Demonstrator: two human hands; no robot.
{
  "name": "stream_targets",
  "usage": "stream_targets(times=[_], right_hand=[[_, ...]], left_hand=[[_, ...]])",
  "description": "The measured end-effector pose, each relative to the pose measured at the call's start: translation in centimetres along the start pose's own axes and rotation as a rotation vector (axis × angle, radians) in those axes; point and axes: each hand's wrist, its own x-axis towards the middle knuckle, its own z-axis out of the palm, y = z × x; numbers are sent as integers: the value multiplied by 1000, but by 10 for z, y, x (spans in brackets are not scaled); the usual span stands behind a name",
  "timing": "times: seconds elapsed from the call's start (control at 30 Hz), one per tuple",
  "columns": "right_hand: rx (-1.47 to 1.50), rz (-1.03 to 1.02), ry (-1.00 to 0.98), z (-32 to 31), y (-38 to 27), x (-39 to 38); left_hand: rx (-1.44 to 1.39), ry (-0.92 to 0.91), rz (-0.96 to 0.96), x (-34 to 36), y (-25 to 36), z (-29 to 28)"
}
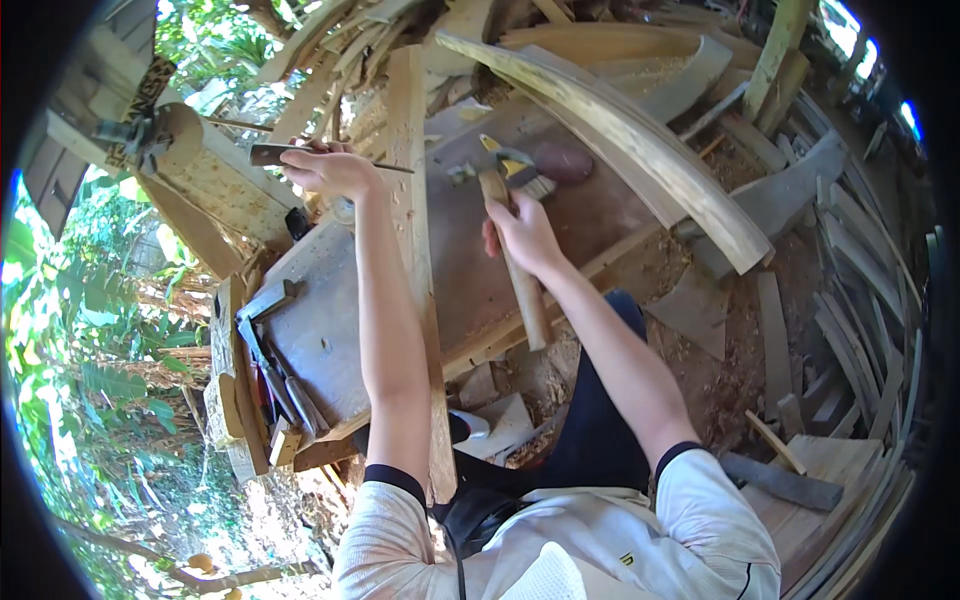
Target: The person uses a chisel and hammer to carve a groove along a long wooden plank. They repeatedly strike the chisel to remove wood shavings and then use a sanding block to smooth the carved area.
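Observation:
My left hand point(330, 170) is closed around a chisel point(268, 155). Its dark handle points left, and its thin blade reaches right over a long upright-running plank point(412, 230) dotted with wood chips. Farther right, my right hand point(525, 235) grips the pale wooden handle of a hammer-like tool point(527, 305), thick end toward me; its head is hard to make out. Just beyond that hand, a yellow-and-black item point(515, 165) lies on the brown workbench point(480, 265), beside a dark reddish rounded object point(563, 162).
A long curved timber point(620, 130) crosses the bench's far right side. Several metal tools point(275, 365) sit along its left end. Wood offcuts point(850, 250) are stacked at right, with scraps and shavings point(690, 310) on the ground. A post-like timber point(225, 180) stands at left.

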Motion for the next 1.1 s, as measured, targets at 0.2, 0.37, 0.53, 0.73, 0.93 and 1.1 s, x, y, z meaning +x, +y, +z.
stream_targets(times=[0.2, 0.37, 0.53, 0.73, 0.93, 1.1], right_hand=[[-146, -140, 153, 3, 3, -2], [-183, -101, 75, 24, 0, -8], [-236, -172, 102, 14, -3, 0], [-571, -157, 124, 26, 1, -1], [-687, -114, 161, 45, 2, -3], [-696, -157, 172, 41, 2, -1]], left_hand=[[-75, -270, 302, -38, 78, 44], [13, -373, 422, -32, 77, 42], [-180, -441, 261, -47, 114, 58], [302, -953, 845, -25, 180, -2], [939, -1468, 901, -11, 203, -129], [1370, -1641, 804, 5, 196, -219]])
